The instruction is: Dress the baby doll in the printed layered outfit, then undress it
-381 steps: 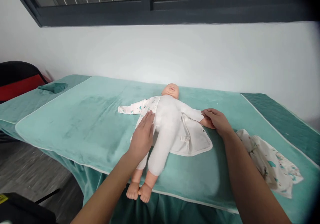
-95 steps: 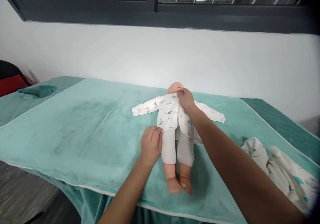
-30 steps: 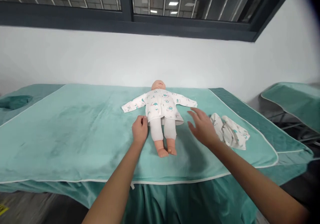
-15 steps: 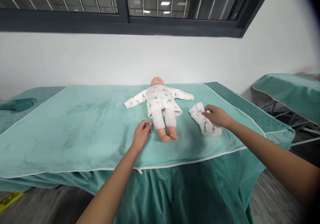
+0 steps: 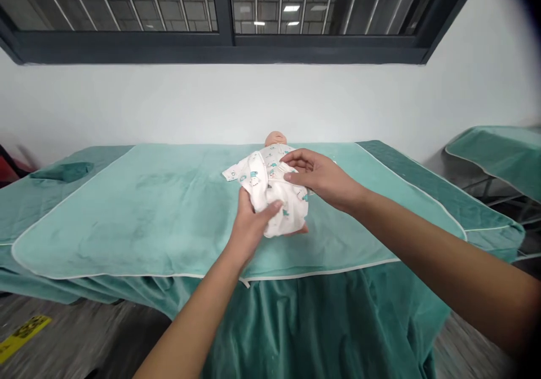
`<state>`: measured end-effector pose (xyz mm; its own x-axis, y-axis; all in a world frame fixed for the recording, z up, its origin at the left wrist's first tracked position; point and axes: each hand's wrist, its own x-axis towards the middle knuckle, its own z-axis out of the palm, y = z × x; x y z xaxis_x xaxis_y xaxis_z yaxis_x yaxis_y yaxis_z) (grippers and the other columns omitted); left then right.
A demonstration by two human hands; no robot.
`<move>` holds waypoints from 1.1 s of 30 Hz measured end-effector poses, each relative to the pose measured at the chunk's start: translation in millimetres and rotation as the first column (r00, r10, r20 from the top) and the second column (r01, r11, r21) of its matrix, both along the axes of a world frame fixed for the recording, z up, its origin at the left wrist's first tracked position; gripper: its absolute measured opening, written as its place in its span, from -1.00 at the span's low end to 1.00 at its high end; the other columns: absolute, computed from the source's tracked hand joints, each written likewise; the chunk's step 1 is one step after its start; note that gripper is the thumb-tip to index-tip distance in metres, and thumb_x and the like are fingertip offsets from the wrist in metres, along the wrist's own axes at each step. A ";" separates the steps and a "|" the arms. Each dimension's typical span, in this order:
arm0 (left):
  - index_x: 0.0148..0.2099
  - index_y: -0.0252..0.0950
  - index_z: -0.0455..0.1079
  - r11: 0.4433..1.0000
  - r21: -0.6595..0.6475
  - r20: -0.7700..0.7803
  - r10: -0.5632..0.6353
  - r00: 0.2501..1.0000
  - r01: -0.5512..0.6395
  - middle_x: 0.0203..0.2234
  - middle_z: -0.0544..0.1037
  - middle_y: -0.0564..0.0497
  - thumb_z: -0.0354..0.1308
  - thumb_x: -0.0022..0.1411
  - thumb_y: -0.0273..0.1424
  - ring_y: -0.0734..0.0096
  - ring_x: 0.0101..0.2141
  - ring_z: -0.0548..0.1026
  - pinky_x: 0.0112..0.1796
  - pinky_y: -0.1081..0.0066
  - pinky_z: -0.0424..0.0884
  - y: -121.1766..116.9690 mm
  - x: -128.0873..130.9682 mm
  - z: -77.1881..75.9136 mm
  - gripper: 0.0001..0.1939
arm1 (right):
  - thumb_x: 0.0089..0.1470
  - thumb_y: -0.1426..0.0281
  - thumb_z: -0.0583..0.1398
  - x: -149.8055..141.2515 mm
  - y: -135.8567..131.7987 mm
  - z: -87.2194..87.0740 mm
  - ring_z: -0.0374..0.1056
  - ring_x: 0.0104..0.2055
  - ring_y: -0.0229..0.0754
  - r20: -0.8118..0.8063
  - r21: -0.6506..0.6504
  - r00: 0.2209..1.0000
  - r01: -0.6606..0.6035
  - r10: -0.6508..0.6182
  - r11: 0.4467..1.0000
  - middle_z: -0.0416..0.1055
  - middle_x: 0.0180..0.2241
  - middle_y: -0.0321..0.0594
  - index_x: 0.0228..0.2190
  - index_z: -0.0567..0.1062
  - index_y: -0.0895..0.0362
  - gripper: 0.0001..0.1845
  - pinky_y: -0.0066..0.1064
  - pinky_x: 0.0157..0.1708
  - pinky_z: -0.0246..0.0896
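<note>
My left hand (image 5: 249, 224) is closed on folded white baby pants (image 5: 287, 201) with a teal print, its thumb lying over the cloth. At the upper right edge of the pants, near the gathered waistband, is my right hand (image 5: 319, 176). Its thumb and index finger are apart, with the thumb tip at the cloth's edge. Behind the pants a baby doll (image 5: 275, 137) lies on its back, head toward the wall, in a matching printed jacket (image 5: 236, 170). The pants hide most of its legs; part of a foot (image 5: 302, 230) shows below them.
A light green mat (image 5: 177, 210) with white piping covers the bed, over a darker green spread (image 5: 296, 322). The wall (image 5: 177, 102) and a dark-framed window (image 5: 236, 46) stand behind. Another green-covered bed (image 5: 502, 153) is at the right.
The pants have come from the mat at the right to in front of the doll. My left hand has closed on them, and my right hand has moved left with its fingers parted.
</note>
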<state>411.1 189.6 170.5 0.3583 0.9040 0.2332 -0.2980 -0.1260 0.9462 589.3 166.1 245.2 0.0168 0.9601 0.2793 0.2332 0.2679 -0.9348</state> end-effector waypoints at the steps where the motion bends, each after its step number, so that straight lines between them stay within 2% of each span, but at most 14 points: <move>1: 0.23 -0.16 0.18 0.998 -0.019 0.027 0.061 0.998 -0.060 0.19 0.44 -0.09 0.34 0.10 -0.31 0.15 0.10 0.49 -0.02 0.27 0.52 5.1 -1.7 0.1 -0.32 | -0.03 0.35 0.32 0.6 1.6 1.8 0.37 -0.13 -0.15 0.064 0.004 0.998 0.024 -0.024 1.000 0.47 -0.18 -0.23 -0.23 0.50 0.08 -0.74 -0.27 -0.13 0.29; 4: 0.15 -0.22 0.26 0.986 -0.062 0.066 0.161 0.985 -0.157 0.14 0.48 -0.12 0.30 0.11 -0.30 0.15 0.02 0.54 -0.05 0.24 0.53 20.3 -9.7 -1.8 -0.43 | -0.01 0.35 0.31 7.0 5.2 3.7 0.33 -0.24 -0.19 0.210 0.044 0.972 0.095 -0.102 0.994 0.44 -0.32 -0.29 -0.33 0.50 0.08 -0.85 -0.26 -0.15 0.27; 8: 0.09 -0.24 0.28 0.930 -0.033 0.004 0.366 0.931 -0.365 0.06 0.50 -0.12 0.24 0.14 -0.31 0.19 -0.03 0.55 -0.07 0.25 0.51 30.6 -20.5 -4.6 -0.53 | 0.01 0.30 0.31 15.4 4.1 5.1 0.33 -0.26 -0.21 0.079 0.065 0.987 0.134 -0.139 0.989 0.43 -0.30 -0.30 -0.29 0.46 0.08 -0.79 -0.28 -0.18 0.26; 11: 0.03 -0.24 0.25 0.752 0.082 -0.141 0.659 0.739 -0.654 0.02 0.42 -0.12 0.30 0.06 -0.34 0.18 0.03 0.46 0.06 0.18 0.42 30.7 -24.9 -4.2 -0.51 | 0.04 0.27 0.31 16.3 -0.1 7.9 0.38 -0.21 -0.20 -0.070 0.053 0.993 0.099 -0.095 0.994 0.47 -0.26 -0.29 -0.27 0.42 0.07 -0.76 -0.30 -0.16 0.28; 13: 0.01 -0.24 0.24 0.646 0.253 -0.196 0.764 0.615 -0.721 0.06 0.31 -0.14 0.34 0.02 -0.35 0.13 0.12 0.36 0.17 0.11 0.29 27.3 -26.4 -0.8 -0.48 | 0.06 0.27 0.31 14.7 -3.0 8.8 0.40 -0.20 -0.20 -0.133 0.045 0.991 0.021 -0.015 0.999 0.48 -0.24 -0.28 -0.25 0.41 0.07 -0.75 -0.31 -0.16 0.28; 18: -0.02 -0.22 0.31 0.563 0.477 -0.105 0.799 0.592 -0.675 0.15 0.21 -0.13 0.28 0.12 -0.36 0.15 0.19 0.29 0.18 0.11 0.27 10.9 -35.6 14.3 -0.63 | 0.07 0.27 0.30 13.2 -4.5 -1.4 0.41 -0.19 -0.21 -0.117 0.027 0.992 -0.049 0.051 0.998 0.48 -0.26 -0.31 -0.25 0.40 0.06 -0.76 -0.34 -0.17 0.27; 21: -0.07 -0.19 0.33 0.367 0.582 0.094 0.856 0.508 -0.726 0.21 0.19 -0.11 0.27 0.13 -0.41 0.16 0.24 0.25 0.16 0.12 0.31 2.1 -43.2 22.9 -0.68 | 0.04 0.29 0.32 16.1 -2.7 -13.2 0.40 -0.25 -0.23 -0.089 -0.027 0.996 -0.026 0.023 0.999 0.45 -0.35 -0.36 -0.30 0.39 0.06 -0.78 -0.36 -0.21 0.25; 22: -0.09 -0.19 0.34 0.341 0.620 0.118 0.850 0.513 -0.707 0.19 0.23 -0.10 0.27 0.13 -0.42 0.16 0.23 0.27 0.17 0.10 0.30 0.4 -43.9 25.3 -0.72 | 0.04 0.30 0.32 16.4 -2.6 -16.0 0.40 -0.26 -0.23 -0.094 -0.044 0.995 -0.031 0.027 0.999 0.44 -0.36 -0.37 -0.32 0.39 0.06 -0.78 -0.36 -0.21 0.25; 23: -0.10 -0.18 0.36 0.372 0.653 0.098 0.822 0.561 -0.659 0.15 0.30 -0.09 0.25 0.16 -0.42 0.16 0.21 0.31 0.17 0.09 0.30 -0.6 -43.1 27.3 -0.75 | 0.03 0.30 0.33 16.0 -3.0 -17.7 0.40 -0.26 -0.23 -0.110 -0.054 0.993 -0.046 0.040 0.997 0.44 -0.36 -0.36 -0.32 0.39 0.07 -0.77 -0.36 -0.20 0.25; 24: -0.08 -0.18 0.38 0.462 0.674 0.028 0.764 0.645 -0.576 0.11 0.38 -0.07 0.23 0.19 -0.40 0.17 0.18 0.35 0.17 0.09 0.30 -0.9 -40.9 28.8 -0.78 | 0.03 0.30 0.33 14.7 -3.9 -18.1 0.40 -0.25 -0.23 -0.135 -0.056 0.989 -0.074 0.066 0.996 0.45 -0.34 -0.35 -0.32 0.40 0.07 -0.77 -0.35 -0.19 0.26; 26: 0.02 -0.14 0.42 0.712 0.624 -0.192 0.539 0.820 -0.322 0.07 0.46 -0.04 0.19 0.25 -0.35 0.17 0.14 0.40 0.17 0.12 0.31 -0.4 -33.3 30.9 -0.72 | 0.05 0.27 0.34 10.3 -7.2 -14.9 0.40 -0.24 -0.22 -0.199 -0.040 0.968 -0.164 0.153 0.986 0.46 -0.32 -0.34 -0.29 0.41 0.06 -0.75 -0.35 -0.17 0.26; 28: 0.15 -0.10 0.37 0.888 0.453 -0.334 0.254 0.908 -0.082 0.09 0.49 -0.03 0.21 0.25 -0.31 0.17 0.11 0.43 0.12 0.19 0.36 0.2 -25.0 32.3 -0.58 | 0.07 0.25 0.34 5.5 -12.4 -8.7 0.38 -0.27 -0.23 -0.251 -0.012 0.934 -0.266 0.255 0.964 0.46 -0.31 -0.33 -0.26 0.41 0.05 -0.73 -0.37 -0.20 0.25; 30: 0.15 -0.13 0.37 0.957 0.285 -0.361 0.050 0.931 0.059 -0.02 0.54 -0.03 0.27 0.20 -0.26 0.18 -0.01 0.50 -0.03 0.28 0.44 -0.3 -20.0 34.6 -0.53 | 0.08 0.23 0.35 3.7 -18.2 -3.1 0.36 -0.31 -0.25 -0.273 0.011 0.908 -0.327 0.318 0.945 0.45 -0.33 -0.34 -0.24 0.41 0.04 -0.73 -0.39 -0.25 0.24; 33: -0.10 -0.21 0.44 0.985 0.157 -0.342 -0.016 0.939 0.073 -0.34 0.53 0.04 0.34 0.12 -0.19 0.34 -0.31 0.49 -0.31 0.42 0.42 -2.3 -21.0 40.3 -0.67 | 0.09 0.24 0.35 9.5 -24.9 -0.7 0.35 -0.31 -0.26 -0.256 0.029 0.919 -0.302 0.300 0.953 0.43 -0.34 -0.33 -0.26 0.43 0.05 -0.75 -0.39 -0.25 0.24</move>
